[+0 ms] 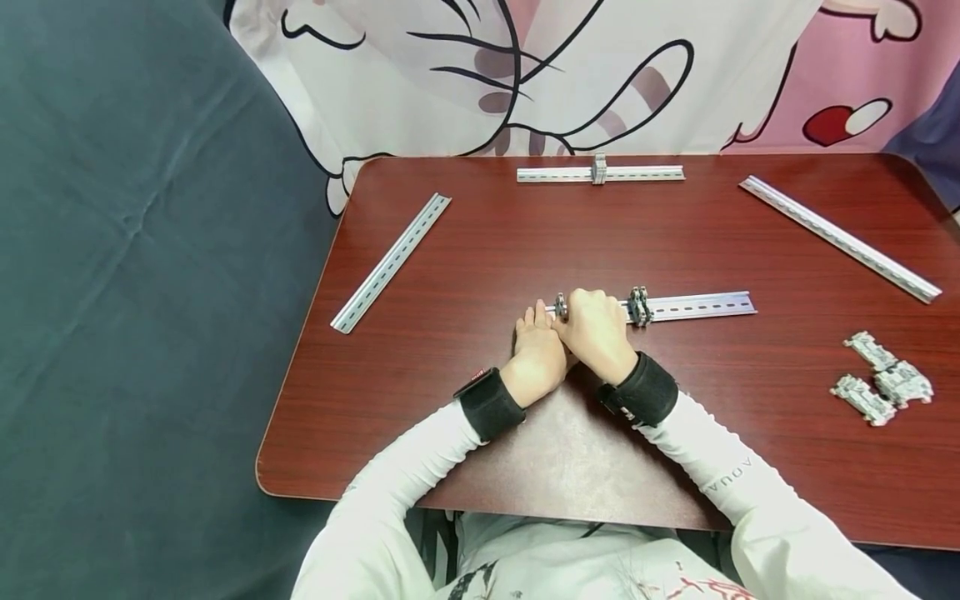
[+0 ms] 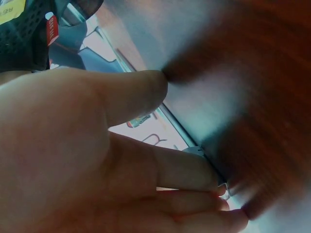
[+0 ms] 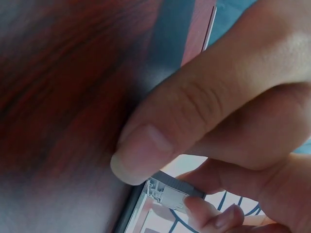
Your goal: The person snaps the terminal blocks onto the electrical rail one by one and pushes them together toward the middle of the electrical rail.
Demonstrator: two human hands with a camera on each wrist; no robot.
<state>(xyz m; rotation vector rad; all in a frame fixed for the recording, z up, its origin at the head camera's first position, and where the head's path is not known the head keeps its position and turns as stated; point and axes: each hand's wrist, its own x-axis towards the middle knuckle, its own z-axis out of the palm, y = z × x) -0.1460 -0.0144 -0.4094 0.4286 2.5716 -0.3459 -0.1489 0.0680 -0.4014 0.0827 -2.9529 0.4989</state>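
Note:
A slotted metal DIN rail (image 1: 701, 307) lies across the middle of the table, its left part hidden under my hands. My right hand (image 1: 598, 333) bends over it, fingers curled, and grips a small grey terminal block (image 3: 167, 191) at the rail. The thumb shows large in the right wrist view. My left hand (image 1: 538, 358) lies close against the right one, with its fingers (image 2: 187, 167) nearly straight at the rail's left end. Just right of my right hand, further grey terminal blocks (image 1: 639, 307) stand clipped on the rail.
Another rail (image 1: 390, 265) slants at the left of the table (image 1: 480, 250). At the back lies a rail (image 1: 645, 173) with a block on it, and a long rail (image 1: 840, 237) slants at the right. Loose grey blocks (image 1: 903, 383) sit near the right side.

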